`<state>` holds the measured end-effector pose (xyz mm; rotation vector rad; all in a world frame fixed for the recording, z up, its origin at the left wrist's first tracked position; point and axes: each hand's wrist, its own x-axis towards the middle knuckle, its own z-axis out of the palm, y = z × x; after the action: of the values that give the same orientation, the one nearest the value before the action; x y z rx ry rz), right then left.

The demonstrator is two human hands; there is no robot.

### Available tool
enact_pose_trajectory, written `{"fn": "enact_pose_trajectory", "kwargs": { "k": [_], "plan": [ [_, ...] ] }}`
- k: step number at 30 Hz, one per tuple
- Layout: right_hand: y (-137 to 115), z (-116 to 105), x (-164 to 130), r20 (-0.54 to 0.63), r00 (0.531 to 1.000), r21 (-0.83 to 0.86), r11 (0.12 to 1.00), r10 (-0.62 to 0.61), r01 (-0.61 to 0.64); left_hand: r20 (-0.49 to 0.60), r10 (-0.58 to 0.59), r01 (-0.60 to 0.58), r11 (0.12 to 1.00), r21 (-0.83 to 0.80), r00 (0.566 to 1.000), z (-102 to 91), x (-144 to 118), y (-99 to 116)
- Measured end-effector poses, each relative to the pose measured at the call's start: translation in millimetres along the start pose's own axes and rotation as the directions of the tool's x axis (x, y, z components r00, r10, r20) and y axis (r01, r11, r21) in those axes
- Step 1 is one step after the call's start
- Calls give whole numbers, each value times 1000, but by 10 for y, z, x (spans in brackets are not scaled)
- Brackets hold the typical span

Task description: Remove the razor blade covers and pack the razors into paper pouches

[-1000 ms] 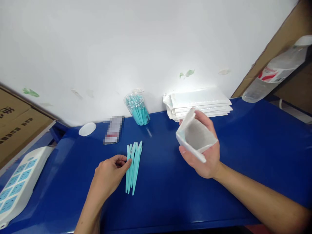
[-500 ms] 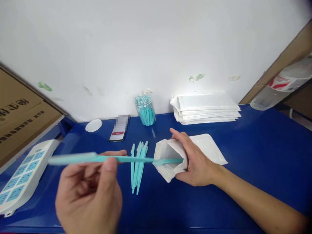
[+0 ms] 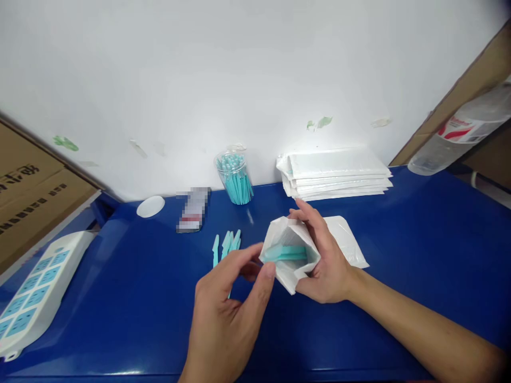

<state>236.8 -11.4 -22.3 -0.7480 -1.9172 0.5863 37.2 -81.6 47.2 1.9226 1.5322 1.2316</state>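
A white padded envelope [image 3: 289, 226] is gripped by my right hand [image 3: 329, 260], its open mouth turned to the left. Inside that mouth lie turquoise eyebrow razors [image 3: 291, 252]; their far ends are hidden in the envelope. The thumb and forefinger of my left hand [image 3: 233, 306] are closed at the left rim, about the near end of a razor. Several more eyebrow razors [image 3: 225, 244] lie on the blue table, partly covered by my left hand. Another white envelope [image 3: 345, 242] lies flat behind my right wrist.
A clear tub [image 3: 238, 183] full of turquoise razors stands by the wall, with a stack of white envelopes [image 3: 339, 173] to its right. A phone [image 3: 194, 210], a round white lid [image 3: 150, 206] and a power strip [image 3: 43, 290] are leftward. A plastic bottle [image 3: 459, 133] leans at right.
My left hand has moved right to the envelope's mouth, and the razor it held has slid inside beside the other. My right hand still holds the envelope, now slightly further right.
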Motion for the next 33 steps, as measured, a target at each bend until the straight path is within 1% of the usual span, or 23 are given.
{"fn": "enact_pose_trajectory", "kwargs": {
  "k": [1,2,4,7,10,13,15,18,20,23,25,28,30,33],
  "plan": [
    [-7,-8,3,16,1000,-9,1000,-8,9,42,6,-6,1000,-3,999,11,38,54],
    [-16,-17,7,34,999,-22,1000,-12,13,60,21,-21,1000,6,998,17,78,112],
    [-36,-36,17,50,999,-58,998,-3,5,40,54,-55,998,41,998,9,151,223],
    [-70,-64,36,29,1000,-97,995,7,-4,22,49,-50,995,80,999,-42,231,332],
    [-100,-91,60,6,1000,-145,989,0,1,62,99,-105,989,105,993,-94,310,358],
    [-113,-119,80,3,1000,-197,980,18,-17,77,124,-133,982,133,989,-131,404,346],
    [-114,-135,91,4,999,-214,976,40,-38,95,108,-122,982,146,990,-160,463,340],
    [-119,-150,108,5,999,-230,972,54,-52,80,74,-86,984,158,994,-216,538,352],
    [-132,-153,116,8,998,-234,970,69,-65,104,25,-40,989,139,994,-245,581,360],
    [-152,-160,109,29,994,-220,971,103,-94,164,-55,48,998,47,985,-249,614,316],
    [-145,-168,88,51,991,-203,973,125,-112,187,-119,127,991,-33,975,-232,594,229],
    [-101,-180,53,45,987,-187,972,152,-141,251,-179,214,969,-120,951,-226,494,57],
    [-71,-183,41,39,990,-186,974,138,-129,260,-188,222,969,-107,947,-252,399,-30],
    [-54,-187,41,72,991,-179,979,110,-96,266,-146,149,989,9,953,-304,284,-87]
  ]
}}
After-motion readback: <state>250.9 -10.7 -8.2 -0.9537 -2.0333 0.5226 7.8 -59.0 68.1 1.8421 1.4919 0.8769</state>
